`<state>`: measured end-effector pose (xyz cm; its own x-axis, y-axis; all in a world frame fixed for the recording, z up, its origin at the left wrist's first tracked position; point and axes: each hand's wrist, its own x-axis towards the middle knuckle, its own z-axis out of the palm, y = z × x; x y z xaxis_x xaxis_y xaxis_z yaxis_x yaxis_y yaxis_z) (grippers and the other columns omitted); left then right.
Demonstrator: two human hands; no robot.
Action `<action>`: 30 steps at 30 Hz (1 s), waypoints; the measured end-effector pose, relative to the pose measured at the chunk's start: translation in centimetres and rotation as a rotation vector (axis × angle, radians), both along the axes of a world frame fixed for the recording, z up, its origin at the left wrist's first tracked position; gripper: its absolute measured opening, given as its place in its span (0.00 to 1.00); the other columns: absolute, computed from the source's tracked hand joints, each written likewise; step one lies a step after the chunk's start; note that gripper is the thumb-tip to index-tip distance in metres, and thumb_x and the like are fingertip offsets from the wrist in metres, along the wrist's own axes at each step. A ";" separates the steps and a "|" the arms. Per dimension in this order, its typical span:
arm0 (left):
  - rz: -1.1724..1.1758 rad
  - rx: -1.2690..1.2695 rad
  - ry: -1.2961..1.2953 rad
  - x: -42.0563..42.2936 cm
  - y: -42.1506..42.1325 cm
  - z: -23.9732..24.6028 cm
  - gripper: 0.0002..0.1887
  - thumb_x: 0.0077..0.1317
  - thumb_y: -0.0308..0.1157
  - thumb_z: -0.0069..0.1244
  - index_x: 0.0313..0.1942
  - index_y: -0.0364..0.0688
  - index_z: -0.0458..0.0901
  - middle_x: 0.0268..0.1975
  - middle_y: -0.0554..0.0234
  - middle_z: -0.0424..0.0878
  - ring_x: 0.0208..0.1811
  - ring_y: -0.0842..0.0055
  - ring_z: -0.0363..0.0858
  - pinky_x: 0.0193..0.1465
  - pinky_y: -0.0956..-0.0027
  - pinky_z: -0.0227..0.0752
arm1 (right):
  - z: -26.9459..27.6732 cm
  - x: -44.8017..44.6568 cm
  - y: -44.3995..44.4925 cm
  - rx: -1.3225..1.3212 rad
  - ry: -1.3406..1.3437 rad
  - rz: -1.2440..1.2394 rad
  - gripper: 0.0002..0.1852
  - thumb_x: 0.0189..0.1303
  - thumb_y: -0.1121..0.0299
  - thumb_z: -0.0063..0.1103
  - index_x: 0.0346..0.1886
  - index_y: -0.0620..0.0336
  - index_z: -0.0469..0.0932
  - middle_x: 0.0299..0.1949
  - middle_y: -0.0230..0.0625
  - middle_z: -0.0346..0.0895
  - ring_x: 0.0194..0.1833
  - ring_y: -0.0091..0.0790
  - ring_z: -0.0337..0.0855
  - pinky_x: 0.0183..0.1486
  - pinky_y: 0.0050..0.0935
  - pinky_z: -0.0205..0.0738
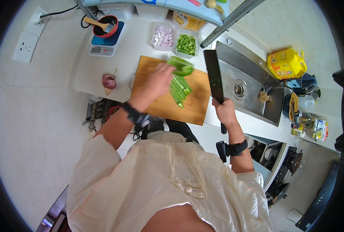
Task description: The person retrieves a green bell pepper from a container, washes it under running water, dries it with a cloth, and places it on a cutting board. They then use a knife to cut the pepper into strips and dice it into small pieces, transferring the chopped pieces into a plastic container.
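My left hand holds a piece of green pepper over the upper part of a wooden cutting board; hand and pepper are somewhat blurred. Just below the pepper, several long green strips lie side by side on the board. Off the board's right edge, my right hand is closed around the handle of a dark cleaver, its blade pointing away from me. Beyond the board stand two clear plastic containers, one with chopped purple onion, the other with chopped green pepper.
A steel sink adjoins the counter at right. A red onion lies left of the board. A kitchen scale bears a red bowl with a brush. A metal shelf leg stands behind the sink's near-left corner; a yellow jug is beyond.
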<state>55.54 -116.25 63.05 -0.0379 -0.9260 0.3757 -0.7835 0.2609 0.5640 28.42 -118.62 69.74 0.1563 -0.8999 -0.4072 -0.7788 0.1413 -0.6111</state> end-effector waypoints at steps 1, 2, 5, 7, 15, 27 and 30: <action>0.044 0.013 0.074 1.5 1.8 0.9 0.16 0.55 0.27 0.54 0.46 0.38 0.77 0.46 0.56 0.78 0.52 0.58 0.74 0.55 0.61 0.70 | -0.3 0.6 0.4 0.053 0.002 0.036 0.15 0.61 0.64 0.57 0.39 0.71 0.80 0.29 0.57 0.79 0.32 0.47 0.81 0.39 0.37 0.73; 0.027 0.040 0.000 3.3 3.8 0.4 0.16 0.54 0.28 0.55 0.45 0.39 0.78 0.45 0.57 0.78 0.52 0.59 0.74 0.54 0.61 0.71 | -0.5 1.7 0.8 0.112 0.004 0.085 0.16 0.61 0.64 0.57 0.39 0.71 0.80 0.30 0.58 0.79 0.34 0.49 0.82 0.40 0.38 0.74; 0.004 0.156 -0.151 5.4 8.8 -1.4 0.15 0.52 0.27 0.55 0.43 0.40 0.80 0.44 0.62 0.78 0.52 0.62 0.75 0.51 0.63 0.73 | -5.5 2.9 2.9 0.113 -0.011 0.299 0.18 0.61 0.61 0.56 0.36 0.72 0.80 0.34 0.61 0.79 0.41 0.56 0.82 0.44 0.40 0.75; -0.014 0.173 -0.232 5.6 10.9 -2.4 0.15 0.52 0.26 0.54 0.42 0.42 0.81 0.44 0.64 0.79 0.52 0.65 0.75 0.49 0.64 0.74 | -4.9 4.7 3.8 0.254 0.152 0.585 0.18 0.59 0.60 0.54 0.31 0.71 0.81 0.35 0.60 0.79 0.42 0.57 0.80 0.46 0.43 0.75; -0.185 0.129 -0.351 1.3 10.7 -3.3 0.17 0.53 0.28 0.49 0.45 0.44 0.79 0.42 0.69 0.78 0.50 0.73 0.75 0.42 0.69 0.75 | -6.6 4.3 1.7 0.218 0.349 0.548 0.15 0.58 0.64 0.50 0.31 0.68 0.82 0.35 0.57 0.80 0.42 0.55 0.81 0.48 0.43 0.75; -0.166 0.076 -0.418 -2.5 7.7 -4.7 0.06 0.54 0.32 0.48 0.31 0.47 0.81 0.34 0.71 0.78 0.48 0.73 0.75 0.37 0.69 0.77 | -3.4 5.3 4.3 0.097 0.477 0.485 0.14 0.59 0.64 0.52 0.31 0.65 0.82 0.32 0.53 0.81 0.38 0.53 0.83 0.42 0.43 0.77; -0.221 0.045 -0.385 -2.1 7.0 -4.8 0.07 0.54 0.32 0.48 0.32 0.48 0.82 0.36 0.71 0.79 0.47 0.73 0.75 0.39 0.69 0.77 | -4.0 5.6 4.1 0.128 0.561 0.563 0.12 0.57 0.65 0.52 0.34 0.61 0.83 0.34 0.50 0.82 0.40 0.51 0.84 0.44 0.43 0.78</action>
<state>53.40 -109.20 58.25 -0.3659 -0.8952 0.2544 -0.8670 0.4272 0.2564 33.97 -114.54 65.72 0.3140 -0.6883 -0.6540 -0.9401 -0.3215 -0.1130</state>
